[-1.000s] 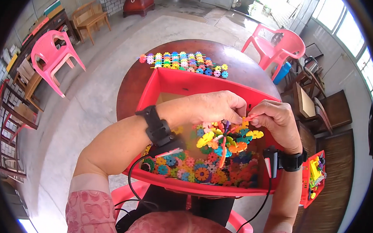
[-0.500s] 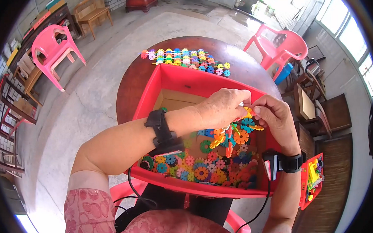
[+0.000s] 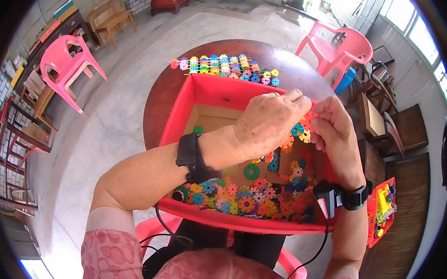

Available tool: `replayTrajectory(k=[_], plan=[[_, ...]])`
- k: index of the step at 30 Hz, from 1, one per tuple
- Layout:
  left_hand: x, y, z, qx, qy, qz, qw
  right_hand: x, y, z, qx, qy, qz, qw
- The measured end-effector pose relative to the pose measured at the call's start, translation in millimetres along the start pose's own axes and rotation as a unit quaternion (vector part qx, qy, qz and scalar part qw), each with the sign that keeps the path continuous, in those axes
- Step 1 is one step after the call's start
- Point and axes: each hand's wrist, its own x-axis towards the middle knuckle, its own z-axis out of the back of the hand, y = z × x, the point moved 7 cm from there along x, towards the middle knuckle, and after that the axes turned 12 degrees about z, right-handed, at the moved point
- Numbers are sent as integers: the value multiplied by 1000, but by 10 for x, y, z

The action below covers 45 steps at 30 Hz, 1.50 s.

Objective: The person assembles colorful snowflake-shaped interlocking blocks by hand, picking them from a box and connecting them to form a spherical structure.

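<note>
Over the right part of a red box (image 3: 215, 89), my two hands meet around a cluster of joined snowflake-shaped plastic discs (image 3: 298, 130), in orange, teal, yellow and red. My left hand (image 3: 274, 122) is closed on the cluster, its fingertips partly hidden behind its own back. My right hand (image 3: 336, 129) pinches a red notched disc (image 3: 309, 119) at the cluster's upper right. Beneath them, many loose notched discs (image 3: 245, 204) in mixed colours lie along the near side of the box, and a green disc (image 3: 251, 171) rests on bare cardboard.
The box sits on a round dark wooden table (image 3: 160, 102). Behind it lie rows of joined discs on sticks (image 3: 221, 67). A red tray of toy pieces (image 3: 381, 211) stands at right. Pink plastic chairs (image 3: 69, 65) stand around, and cables hang from my wrist straps.
Both hands have shifted slightly up and right with the cluster. The cluster has turned, and my left hand now covers more of it; a red disc shows between the hands.
</note>
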Motion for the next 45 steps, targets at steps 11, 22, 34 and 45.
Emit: replayTrajectory(k=[11,22,34,45], plan=[[23,54,-99,18,8,-3,1000,81,-106,-42,-110,-17,109,988],[39,630,-305,-480,309,310,760,26,-231,168,74,-79,-53,993],[174,978,-169,-530,143,346,761,117,-583,225,3,-54,-55,997],[223,929,-205,-587,117,322,733,-222,-1095,-963,-266,339,103,897]])
